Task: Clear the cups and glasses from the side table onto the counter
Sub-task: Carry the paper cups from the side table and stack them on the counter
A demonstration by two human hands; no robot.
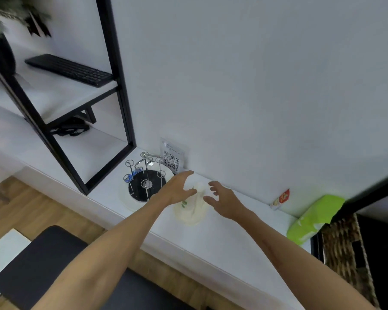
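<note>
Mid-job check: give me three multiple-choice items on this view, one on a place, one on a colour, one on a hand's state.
1. Where does the cup rack stand?
A. left of the white cups
B. on the keyboard
C. right of the tissue pack

2. What colour is the tissue pack?
A. red
B. green
C. black

3. How is the right hand?
A. closed on a glass
B. flat on the counter
C. open beside the cups

Answers:
1 A, the rack stands just left of the cups on the counter.
2 B, the pack is bright green.
3 C, its fingers are spread with nothing in them; the left hand touches the cups.
</note>
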